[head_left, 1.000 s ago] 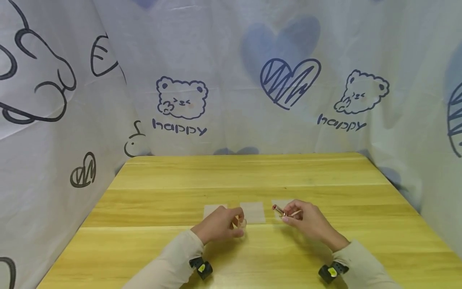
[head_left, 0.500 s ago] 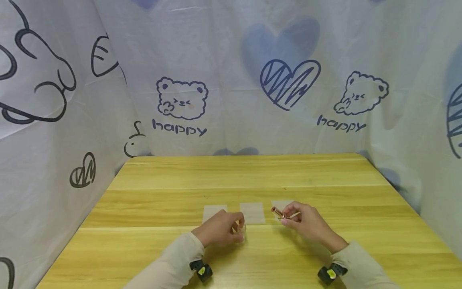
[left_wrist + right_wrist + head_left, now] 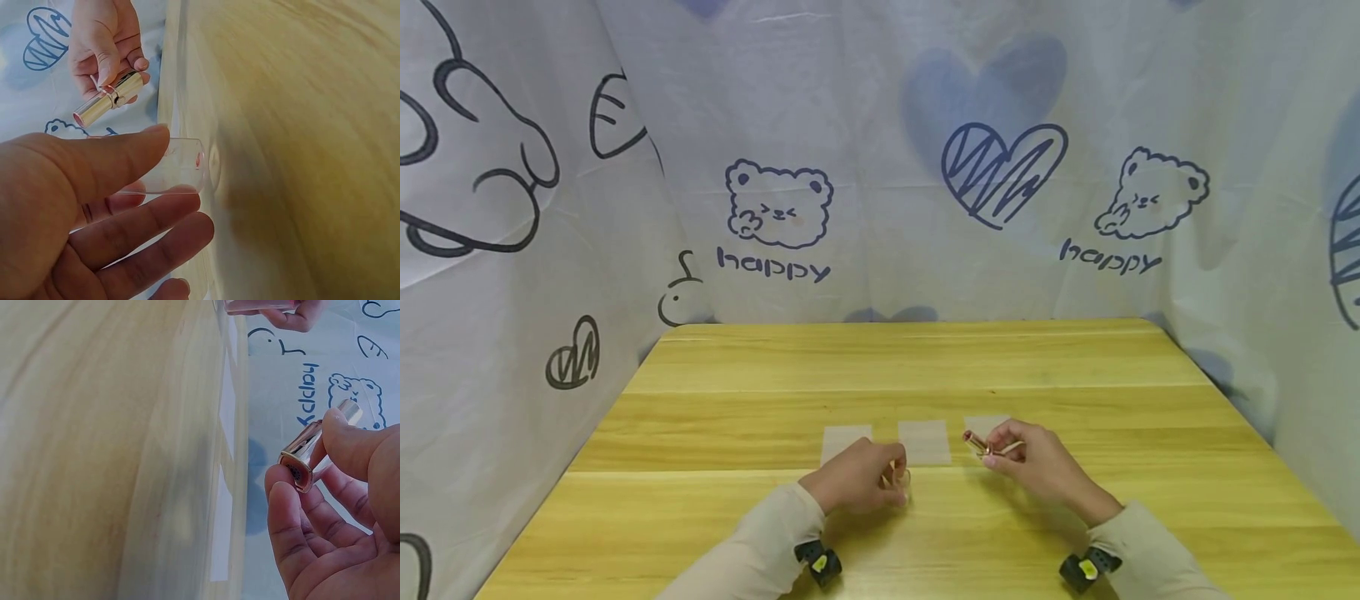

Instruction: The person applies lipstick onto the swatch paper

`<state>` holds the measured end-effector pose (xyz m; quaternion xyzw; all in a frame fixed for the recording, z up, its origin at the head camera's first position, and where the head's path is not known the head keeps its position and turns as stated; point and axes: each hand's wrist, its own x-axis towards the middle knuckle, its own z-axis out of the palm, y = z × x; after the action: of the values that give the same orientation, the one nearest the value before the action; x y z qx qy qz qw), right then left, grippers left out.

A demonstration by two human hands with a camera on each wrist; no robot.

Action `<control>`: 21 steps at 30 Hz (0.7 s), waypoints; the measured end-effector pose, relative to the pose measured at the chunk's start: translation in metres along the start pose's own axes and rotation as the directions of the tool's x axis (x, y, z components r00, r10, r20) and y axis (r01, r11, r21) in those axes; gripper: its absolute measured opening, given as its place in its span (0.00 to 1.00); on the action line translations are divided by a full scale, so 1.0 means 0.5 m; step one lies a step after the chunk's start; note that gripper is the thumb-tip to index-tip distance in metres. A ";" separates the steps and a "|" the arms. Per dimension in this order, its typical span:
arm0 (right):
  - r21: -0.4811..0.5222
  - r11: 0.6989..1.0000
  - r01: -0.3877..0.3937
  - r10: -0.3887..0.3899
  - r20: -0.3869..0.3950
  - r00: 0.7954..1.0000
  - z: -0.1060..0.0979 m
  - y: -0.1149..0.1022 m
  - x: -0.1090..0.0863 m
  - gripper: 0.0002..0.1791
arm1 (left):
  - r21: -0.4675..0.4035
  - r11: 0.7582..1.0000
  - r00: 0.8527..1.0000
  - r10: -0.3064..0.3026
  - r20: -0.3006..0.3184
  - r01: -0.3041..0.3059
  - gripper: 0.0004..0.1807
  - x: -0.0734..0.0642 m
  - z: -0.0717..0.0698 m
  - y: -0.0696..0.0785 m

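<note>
My left hand (image 3: 857, 477) pinches a clear, see-through lipstick cap (image 3: 182, 165) between thumb and fingers, low over the wooden table. Small reddish marks show on the cap in the left wrist view. To its right, my right hand (image 3: 1037, 457) holds a shiny gold lipstick tube (image 3: 306, 447) between thumb and fingers. The tube is tilted, one end pointing up and to the left in the head view. A reddish rim shows at that end in the left wrist view, and a dark round base faces the right wrist camera. Cap and tube are apart.
Three pale square sheets lie in a row on the table (image 3: 917, 358): a left sheet (image 3: 844, 437), a middle sheet (image 3: 923, 442) and a right sheet (image 3: 981, 425). Both hands partly cover the outer ones. A printed white curtain (image 3: 880, 167) stands behind the table.
My left hand has lowered a little toward me with the cap, its fingertips drawing closer together. The right hand and the lipstick tube have barely shifted.
</note>
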<state>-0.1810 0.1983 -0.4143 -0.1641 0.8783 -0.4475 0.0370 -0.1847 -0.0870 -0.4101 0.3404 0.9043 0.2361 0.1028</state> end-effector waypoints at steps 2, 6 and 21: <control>-0.002 1.000 -0.002 0.002 -0.001 1.000 0.000 0.000 0.000 0.11 | 0.004 1.000 1.000 -0.004 0.003 0.004 0.14 0.000 0.000 0.001; -0.003 1.000 -0.007 0.007 -0.001 1.000 0.000 0.001 0.000 0.10 | 0.003 1.000 1.000 -0.004 0.009 0.004 0.13 0.000 0.003 0.001; -0.003 1.000 -0.006 0.006 0.007 1.000 -0.002 0.001 -0.002 0.11 | 0.018 1.000 1.000 -0.015 0.028 0.014 0.13 0.000 0.008 0.002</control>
<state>-0.1804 0.1997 -0.4143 -0.1632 0.8794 -0.4453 0.0412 -0.1825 -0.0849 -0.4130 0.3380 0.9073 0.2227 0.1140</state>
